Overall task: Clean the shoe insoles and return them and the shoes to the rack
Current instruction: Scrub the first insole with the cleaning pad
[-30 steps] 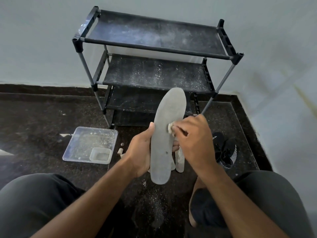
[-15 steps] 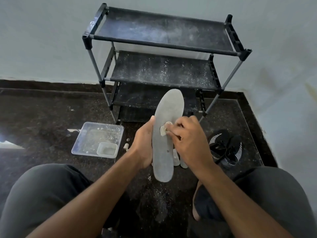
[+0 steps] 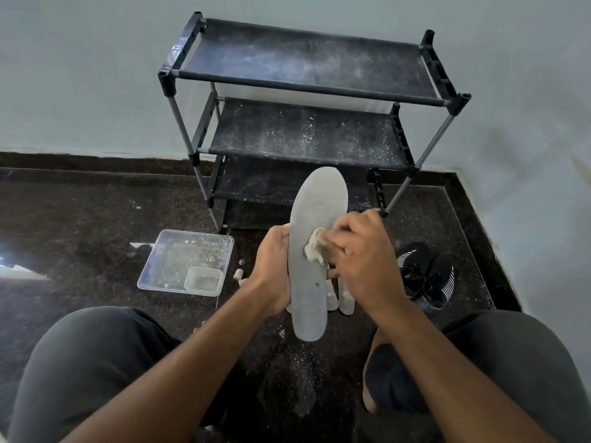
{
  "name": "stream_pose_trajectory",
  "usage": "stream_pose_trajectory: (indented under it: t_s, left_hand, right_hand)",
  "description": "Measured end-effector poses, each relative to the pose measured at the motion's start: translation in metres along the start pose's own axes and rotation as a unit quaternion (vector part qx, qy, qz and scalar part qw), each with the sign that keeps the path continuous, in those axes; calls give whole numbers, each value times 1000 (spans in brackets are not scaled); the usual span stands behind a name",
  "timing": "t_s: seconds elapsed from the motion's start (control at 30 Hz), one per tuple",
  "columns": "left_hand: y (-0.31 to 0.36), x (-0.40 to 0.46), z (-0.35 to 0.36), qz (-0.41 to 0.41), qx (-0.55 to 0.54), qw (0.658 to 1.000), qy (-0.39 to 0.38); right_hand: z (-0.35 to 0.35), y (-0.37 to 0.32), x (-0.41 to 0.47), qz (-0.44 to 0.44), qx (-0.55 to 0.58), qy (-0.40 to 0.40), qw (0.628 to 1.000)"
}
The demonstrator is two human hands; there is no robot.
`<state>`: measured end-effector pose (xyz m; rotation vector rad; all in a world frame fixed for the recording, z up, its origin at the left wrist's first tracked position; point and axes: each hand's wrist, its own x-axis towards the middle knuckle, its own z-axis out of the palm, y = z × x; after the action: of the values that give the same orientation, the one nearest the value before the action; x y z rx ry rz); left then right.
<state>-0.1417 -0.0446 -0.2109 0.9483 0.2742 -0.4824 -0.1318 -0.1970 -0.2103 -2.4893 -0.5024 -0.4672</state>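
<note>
A long grey insole [image 3: 315, 215] stands upright in front of me, toe end up. My left hand [image 3: 271, 266] grips its left edge at mid-length. My right hand [image 3: 358, 254] pinches a small crumpled off-white wad [image 3: 315, 246] and presses it against the insole's face; the fingers look blurred. Behind the insole, more pale insoles [image 3: 345, 297] lie on the floor, mostly hidden. A pair of black shoes [image 3: 428, 276] with white stripes lies on the floor to the right. The black three-shelf rack [image 3: 307, 87] stands against the wall, dusted with white specks.
A clear plastic tray [image 3: 179, 251] holding a smaller clear tub [image 3: 203, 279] sits on the dark speckled floor to the left. Small bits [image 3: 238, 273] lie beside it. White dust is scattered on the floor between my knees. The wall closes the right side.
My right hand with the wad has slid along the insole's face, a little lower and to the left. My head has tilted, so the rack sits more centred in view.
</note>
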Motion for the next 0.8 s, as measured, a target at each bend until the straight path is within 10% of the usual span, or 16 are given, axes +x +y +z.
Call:
stream_pose_trajectory:
  t_s: [0.8]
  left_hand:
    - [1, -10, 12, -19, 86, 996, -9]
  right_hand:
    - [4, 0, -1, 111, 28, 48, 992]
